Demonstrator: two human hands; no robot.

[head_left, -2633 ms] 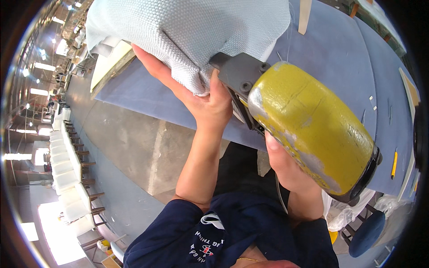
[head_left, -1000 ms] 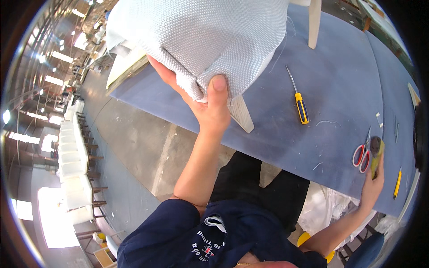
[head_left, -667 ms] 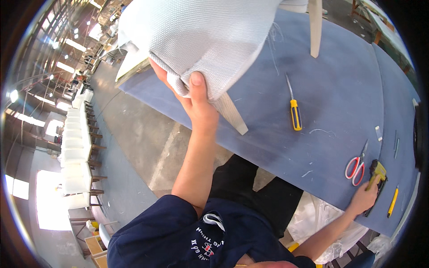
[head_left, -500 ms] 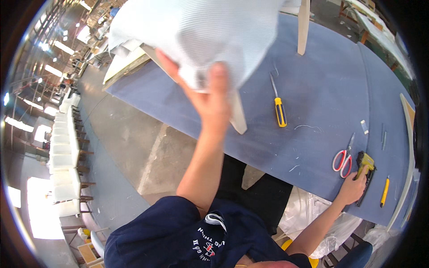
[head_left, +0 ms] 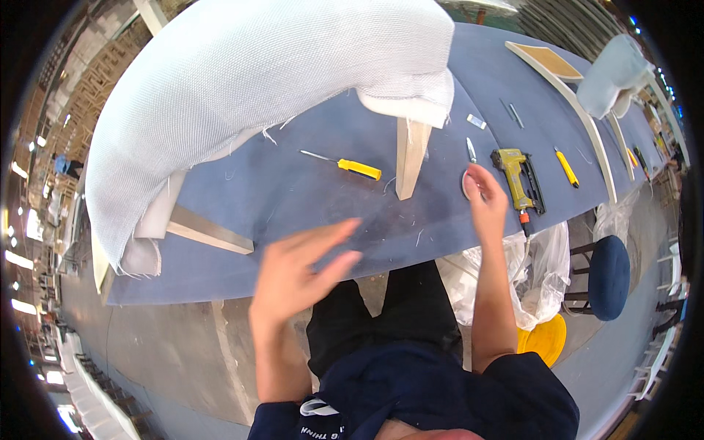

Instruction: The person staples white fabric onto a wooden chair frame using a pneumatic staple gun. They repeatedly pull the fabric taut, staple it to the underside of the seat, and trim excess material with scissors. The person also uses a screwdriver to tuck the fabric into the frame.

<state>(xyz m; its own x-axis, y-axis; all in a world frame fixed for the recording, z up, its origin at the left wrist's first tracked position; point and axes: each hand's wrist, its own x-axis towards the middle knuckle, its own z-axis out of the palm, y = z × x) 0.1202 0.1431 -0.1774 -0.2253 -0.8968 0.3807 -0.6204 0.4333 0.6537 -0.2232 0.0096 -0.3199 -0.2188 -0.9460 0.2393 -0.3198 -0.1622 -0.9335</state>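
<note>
A blue-grey table fills the middle. On it sits a curved chair piece, wrapped in pale woven fabric (frayed along one edge), wooden legs jutting out. At the right lies a yellow-green staple gun. The left hand, blurred, hangs by the near edge, fingers and thumb apart — nothing held. The right hand is at the scissors — whether clamped on them, I cannot tell.
</note>
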